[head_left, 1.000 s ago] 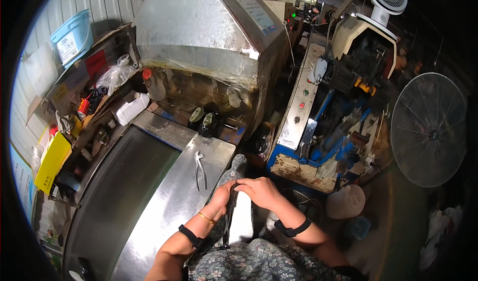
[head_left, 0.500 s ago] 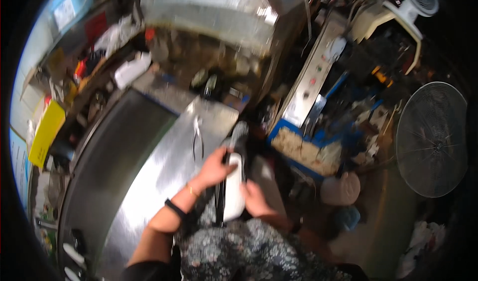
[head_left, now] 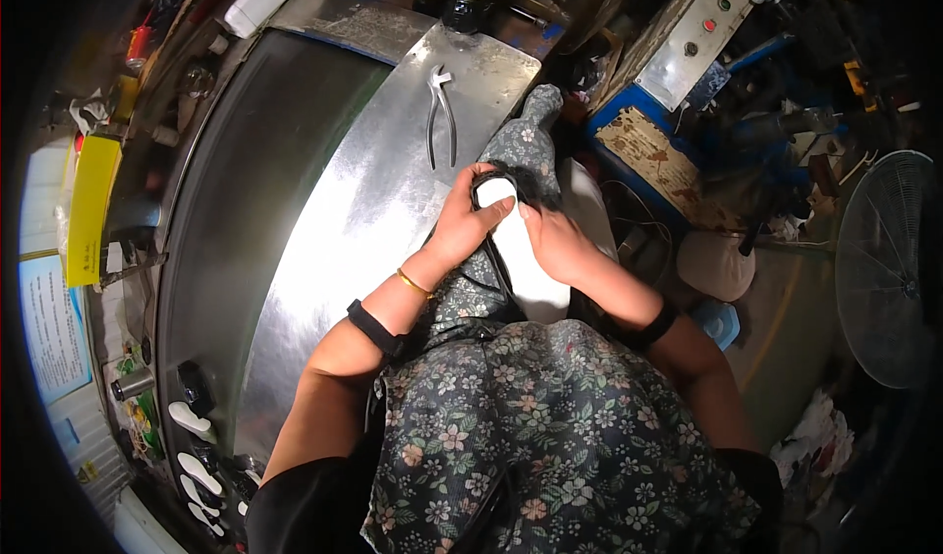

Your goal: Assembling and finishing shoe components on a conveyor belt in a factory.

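Between both hands lies a shoe with its white sole side [head_left: 535,284] facing up and black upper material around its top end. My left hand [head_left: 464,222] wraps the far left edge of it, thumb pressed on the white surface. My right hand [head_left: 552,247] grips the far right edge, its fingers bent over the black material and partly hidden. The shoe rests over my lap, on a dark floral apron [head_left: 550,407]. Metal pincers [head_left: 439,117] lie untouched on the shiny metal table, just beyond my left hand.
The metal table [head_left: 334,259] borders a dark conveyor belt [head_left: 265,151] on the left. Several white-soled shoes [head_left: 196,466] stand at the lower left. To the right are a control panel [head_left: 688,48] with buttons, a pinkish container [head_left: 717,264] and a round fan [head_left: 889,269].
My view has shifted, so the table and pincers appear larger and sharper. My right hand has moved from the shoe's side up to its far end, close to my left thumb.
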A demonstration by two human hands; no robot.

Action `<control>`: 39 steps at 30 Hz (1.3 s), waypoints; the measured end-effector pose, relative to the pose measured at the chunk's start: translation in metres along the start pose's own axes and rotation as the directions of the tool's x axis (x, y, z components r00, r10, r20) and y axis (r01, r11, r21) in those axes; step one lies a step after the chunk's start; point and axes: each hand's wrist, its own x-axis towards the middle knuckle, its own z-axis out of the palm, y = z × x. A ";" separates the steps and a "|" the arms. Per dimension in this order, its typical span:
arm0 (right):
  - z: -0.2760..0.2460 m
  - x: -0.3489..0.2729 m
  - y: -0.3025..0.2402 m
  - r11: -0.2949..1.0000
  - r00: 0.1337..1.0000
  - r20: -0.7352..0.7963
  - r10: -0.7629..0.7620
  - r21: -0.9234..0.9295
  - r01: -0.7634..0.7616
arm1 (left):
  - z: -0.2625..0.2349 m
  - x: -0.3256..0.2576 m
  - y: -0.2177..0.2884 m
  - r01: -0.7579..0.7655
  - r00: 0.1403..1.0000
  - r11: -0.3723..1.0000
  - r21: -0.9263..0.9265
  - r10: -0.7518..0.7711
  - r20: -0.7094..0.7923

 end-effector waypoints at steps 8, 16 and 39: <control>0.017 -0.025 0.048 0.783 0.974 0.134 -0.182 0.618 0.061 | -0.035 0.010 0.022 0.139 0.899 0.988 -0.069 -0.097 0.426; 0.020 0.008 -0.032 0.710 0.986 0.026 0.164 0.691 -0.136 | 0.004 0.001 0.023 0.325 0.884 0.756 0.569 -0.028 -0.468; -0.004 0.119 0.002 0.675 0.985 -0.027 0.169 0.732 -0.096 | -0.011 0.068 0.025 0.361 0.922 0.920 -0.150 -0.376 -0.089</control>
